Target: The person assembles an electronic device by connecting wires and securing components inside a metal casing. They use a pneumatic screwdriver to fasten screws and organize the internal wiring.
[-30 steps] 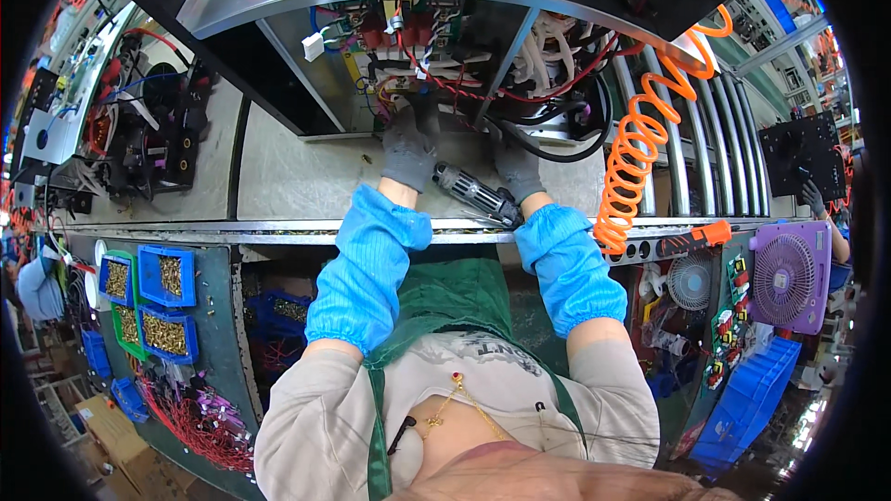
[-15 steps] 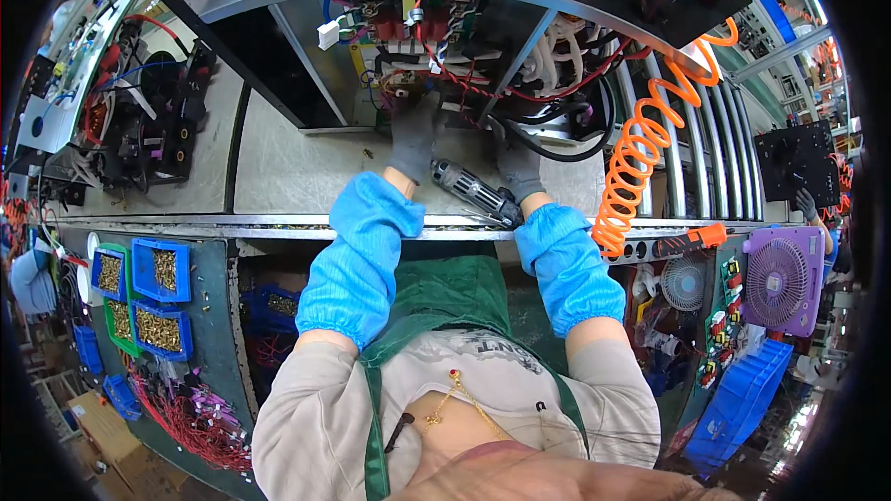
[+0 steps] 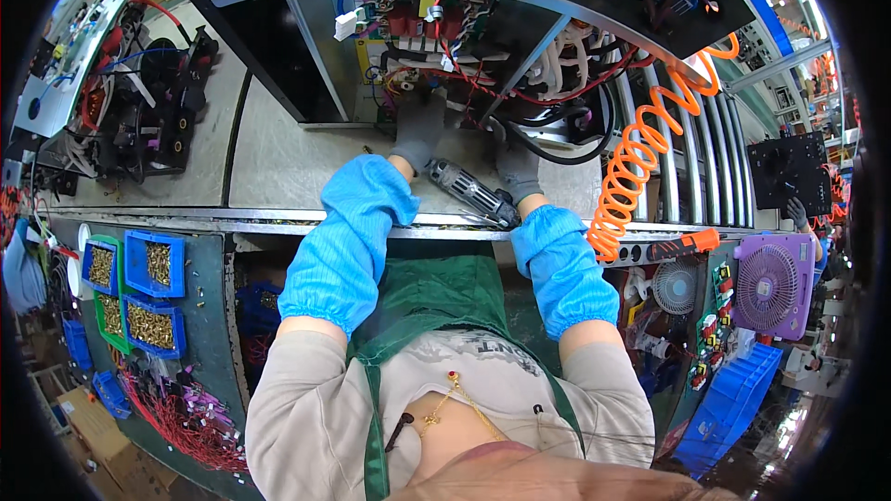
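My left hand (image 3: 422,128), in a grey glove, reaches into the open metal cabinet (image 3: 320,56). Its fingers meet the lower wiring beside a circuit board and are too dark to make out. My right hand (image 3: 518,163), also gloved in grey, is at the cabinet's near edge beside a thick black cable (image 3: 557,159); its fingertips are hidden. Between my hands a dark, slim power tool (image 3: 471,193) lies slanted on the metal bench (image 3: 297,172). Red, white and black wires run through the cabinet, and a white connector (image 3: 346,25) hangs at its left.
An orange coiled hose (image 3: 636,144) hangs to the right, before metal rollers (image 3: 691,158). An orange-and-black tool (image 3: 685,244) is below it, near a purple fan (image 3: 770,283). Blue bins (image 3: 154,264) of brass screws and red wires (image 3: 176,422) are at left. A co-worker's gloved hand (image 3: 796,213) shows far right.
My left hand and forearm have shifted slightly, the sleeve swinging outward to the left. My right hand stays by the cable. The view has moved a little.
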A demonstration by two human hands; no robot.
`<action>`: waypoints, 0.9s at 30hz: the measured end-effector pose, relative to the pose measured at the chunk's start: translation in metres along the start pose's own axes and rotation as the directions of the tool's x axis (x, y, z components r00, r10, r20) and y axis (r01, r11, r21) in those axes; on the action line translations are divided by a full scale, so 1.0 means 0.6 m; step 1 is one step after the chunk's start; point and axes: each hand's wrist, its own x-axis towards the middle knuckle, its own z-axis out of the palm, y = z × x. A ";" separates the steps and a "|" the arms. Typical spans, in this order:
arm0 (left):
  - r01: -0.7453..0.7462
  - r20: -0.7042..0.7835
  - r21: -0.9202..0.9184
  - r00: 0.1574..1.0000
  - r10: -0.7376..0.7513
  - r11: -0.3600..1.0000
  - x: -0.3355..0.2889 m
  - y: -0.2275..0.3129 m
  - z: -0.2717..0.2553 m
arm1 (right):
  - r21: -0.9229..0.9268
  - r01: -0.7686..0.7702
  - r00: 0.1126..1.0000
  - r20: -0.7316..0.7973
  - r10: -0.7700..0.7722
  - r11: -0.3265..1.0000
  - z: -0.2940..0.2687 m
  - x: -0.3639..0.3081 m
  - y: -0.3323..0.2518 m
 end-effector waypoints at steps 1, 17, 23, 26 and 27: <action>0.021 0.001 0.010 1.000 -0.021 1.000 -0.001 0.015 -0.007 | -0.003 0.001 1.000 -0.006 -0.001 1.000 0.000 0.001 0.004; 0.497 0.088 -0.460 0.850 -0.519 0.736 0.012 0.095 -0.021 | -0.143 -0.038 0.997 0.067 0.048 0.989 -0.008 0.000 -0.019; 0.275 0.047 -0.243 0.961 -0.272 0.930 0.000 0.058 -0.022 | -0.104 -0.063 0.994 0.081 0.071 0.993 -0.009 0.000 -0.022; 0.412 0.137 -0.364 0.911 -0.390 0.835 0.005 0.098 -0.046 | -0.080 -0.047 0.998 0.037 0.051 0.996 -0.004 0.000 -0.007; 0.421 0.145 -0.351 0.907 -0.395 0.836 0.007 0.057 -0.038 | -0.057 -0.025 0.999 0.019 0.026 0.998 0.001 -0.002 -0.004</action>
